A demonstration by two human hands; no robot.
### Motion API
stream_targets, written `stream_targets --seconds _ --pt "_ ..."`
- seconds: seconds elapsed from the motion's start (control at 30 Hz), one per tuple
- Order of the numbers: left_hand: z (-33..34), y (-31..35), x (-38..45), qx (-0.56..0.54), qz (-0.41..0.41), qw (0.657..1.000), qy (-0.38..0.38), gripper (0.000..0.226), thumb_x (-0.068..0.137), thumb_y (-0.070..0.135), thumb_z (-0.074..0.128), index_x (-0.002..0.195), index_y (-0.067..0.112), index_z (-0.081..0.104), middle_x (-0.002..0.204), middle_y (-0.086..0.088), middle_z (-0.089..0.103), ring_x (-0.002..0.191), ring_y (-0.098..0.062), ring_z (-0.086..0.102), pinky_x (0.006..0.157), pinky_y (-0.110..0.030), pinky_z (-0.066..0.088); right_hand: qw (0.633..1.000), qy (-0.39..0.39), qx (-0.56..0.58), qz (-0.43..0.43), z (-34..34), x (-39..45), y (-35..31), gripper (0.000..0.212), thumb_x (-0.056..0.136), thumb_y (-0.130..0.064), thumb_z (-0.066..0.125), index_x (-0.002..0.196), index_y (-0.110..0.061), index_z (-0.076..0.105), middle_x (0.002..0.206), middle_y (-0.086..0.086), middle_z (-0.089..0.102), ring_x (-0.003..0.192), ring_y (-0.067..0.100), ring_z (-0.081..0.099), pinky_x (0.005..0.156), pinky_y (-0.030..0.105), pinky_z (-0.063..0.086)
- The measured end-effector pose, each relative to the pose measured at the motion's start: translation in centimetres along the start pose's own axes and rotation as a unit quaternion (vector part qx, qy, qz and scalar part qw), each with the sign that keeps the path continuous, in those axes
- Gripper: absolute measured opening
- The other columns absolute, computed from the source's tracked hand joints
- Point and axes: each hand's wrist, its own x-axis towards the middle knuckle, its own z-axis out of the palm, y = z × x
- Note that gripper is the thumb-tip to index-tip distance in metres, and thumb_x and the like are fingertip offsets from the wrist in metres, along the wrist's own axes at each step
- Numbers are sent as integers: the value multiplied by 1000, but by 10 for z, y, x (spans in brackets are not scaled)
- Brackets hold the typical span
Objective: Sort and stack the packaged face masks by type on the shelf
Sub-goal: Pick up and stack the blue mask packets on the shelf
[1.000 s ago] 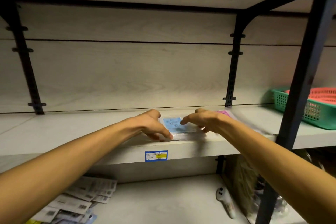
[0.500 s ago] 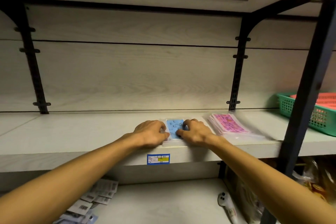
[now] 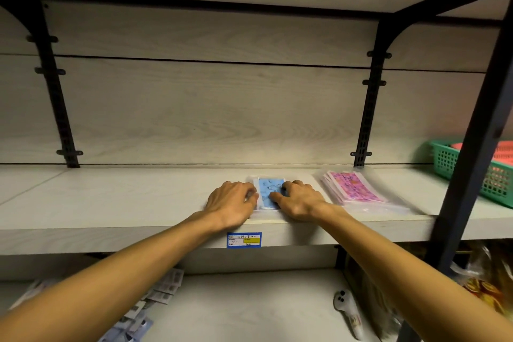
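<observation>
A small stack of blue-patterned mask packs (image 3: 270,189) lies on the middle shelf (image 3: 111,203) near its front edge. My left hand (image 3: 231,203) grips the stack's left side with curled fingers. My right hand (image 3: 298,201) holds the right side, fingertips bent onto the top pack. Both hands cover the stack's outer edges. A stack of pink-patterned mask packs (image 3: 351,187) in clear wrappers lies on the same shelf, a short way to the right of my right hand.
A green basket (image 3: 472,172) holding a red one stands at the far right of the shelf, behind a black upright post (image 3: 472,147). On the lower shelf lie several loose mask packs (image 3: 155,302) at left and a white controller (image 3: 348,311) at right.
My hands have drawn closer together on the blue packs and settled them flat on the shelf. My right arm no longer covers the pink stack.
</observation>
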Motion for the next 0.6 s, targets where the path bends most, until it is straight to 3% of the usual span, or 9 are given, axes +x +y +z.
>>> stream_targets --seconds 0.13,0.23,0.37,0.47,0.6 --pt "-14 -15 -16 85 28 996 23 51 106 49 27 145 24 47 151 -1 48 134 -24 45 108 -41 36 995 35 -74 -52 -8 -11 -10 62 103 -54 24 152 -17 33 161 14 26 148 40 20 120 52 22" --pt "-26 -38 -37 153 37 986 44 59 104 55 20 152 26 38 164 -3 28 147 -24 28 121 -44 18 990 51 -104 -84 -4 -24 -35 66 104 -56 20 157 -19 21 167 11 9 154 35 2 124 50 9" --pt "-55 -81 -76 192 58 976 91 67 102 61 13 160 26 19 169 -1 9 155 -19 6 125 -46 0 984 88 -91 -129 12 -42 -90 71 103 -60 19 160 -18 12 168 10 7 154 31 -2 125 48 5" --pt "-88 -131 -114 243 65 961 118 69 102 62 11 161 26 14 169 -2 2 156 -18 1 125 -46 -1 974 125 -78 -172 27 -56 -144 72 102 -60 23 159 -17 14 167 12 11 154 32 1 124 46 8" --pt "-130 -208 -174 248 -1 961 125 71 101 64 9 161 27 6 169 -1 -3 155 -18 -1 125 -47 -2 968 128 -59 -210 56 -78 -231 75 102 -59 25 159 -12 11 167 14 10 154 33 -1 124 44 7"
